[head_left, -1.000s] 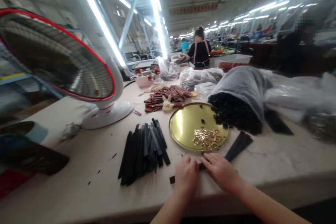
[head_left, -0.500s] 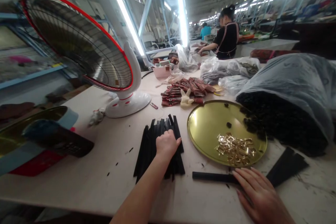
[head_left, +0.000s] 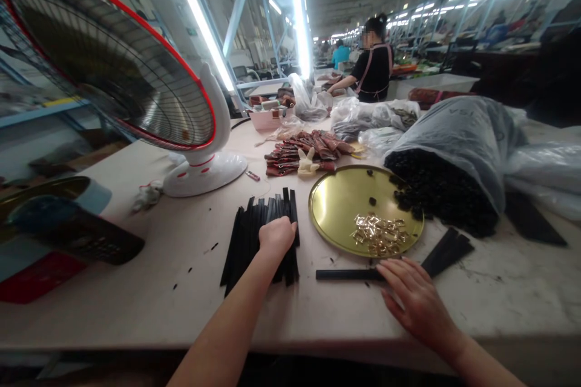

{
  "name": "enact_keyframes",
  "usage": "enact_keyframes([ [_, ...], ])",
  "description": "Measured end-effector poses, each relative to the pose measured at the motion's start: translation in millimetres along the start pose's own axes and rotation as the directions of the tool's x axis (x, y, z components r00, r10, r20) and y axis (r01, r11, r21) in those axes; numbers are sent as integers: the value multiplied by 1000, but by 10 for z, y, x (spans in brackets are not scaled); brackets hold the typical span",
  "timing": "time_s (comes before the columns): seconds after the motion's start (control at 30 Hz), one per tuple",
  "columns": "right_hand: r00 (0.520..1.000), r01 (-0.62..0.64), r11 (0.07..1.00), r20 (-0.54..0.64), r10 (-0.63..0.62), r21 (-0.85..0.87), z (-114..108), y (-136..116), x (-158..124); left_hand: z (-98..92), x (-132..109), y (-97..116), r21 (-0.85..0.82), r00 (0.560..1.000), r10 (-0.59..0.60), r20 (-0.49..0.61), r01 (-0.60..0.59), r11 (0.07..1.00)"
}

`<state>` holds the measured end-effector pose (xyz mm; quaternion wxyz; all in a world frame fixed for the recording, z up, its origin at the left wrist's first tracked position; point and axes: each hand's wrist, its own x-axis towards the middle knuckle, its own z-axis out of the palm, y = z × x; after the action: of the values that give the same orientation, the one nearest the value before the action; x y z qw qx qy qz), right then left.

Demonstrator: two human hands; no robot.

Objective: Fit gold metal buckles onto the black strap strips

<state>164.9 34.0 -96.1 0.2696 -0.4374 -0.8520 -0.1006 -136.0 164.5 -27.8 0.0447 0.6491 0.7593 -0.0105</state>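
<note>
— What is biggest on the surface (head_left: 136,290)?

— A fanned pile of black strips (head_left: 245,236), left of centre. The left hand (head_left: 276,234) lies curled on it; whether it pinches one, I cannot tell.

— And the single strip (head_left: 345,275)?

— It lies flat, just near of the gold tray (head_left: 340,199). The right hand (head_left: 415,296) rests on its right end, fingers spread. It looks thin, light and fairly stiff, probably slick, so pinch an end.

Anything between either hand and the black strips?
Nothing visible. The left hand rests directly on the strip pile. The right hand lies flat with its fingertips on the single strip, which lies on the table just in front of the gold tray.
</note>
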Motion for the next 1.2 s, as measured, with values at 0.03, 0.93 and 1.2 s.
enact_keyframes([
  [0.03, 1000, 21, 1000, -20, -20, 14, -30, -18, -9, -27, -26, -1, -23, 1000, -3, -19, 3, 1000],
  [0.93, 646, -708, 240, 471, 601, 664, -593, 84, 216, -29, -1672, 1137, -746, 554, 637, 535, 664, 49],
  [1.2, 794, -592, 781, 314, 521, 202, -189, 917, 486, 70, -1562, 1176, -463, 428, 702, 570, 873, -156],
])
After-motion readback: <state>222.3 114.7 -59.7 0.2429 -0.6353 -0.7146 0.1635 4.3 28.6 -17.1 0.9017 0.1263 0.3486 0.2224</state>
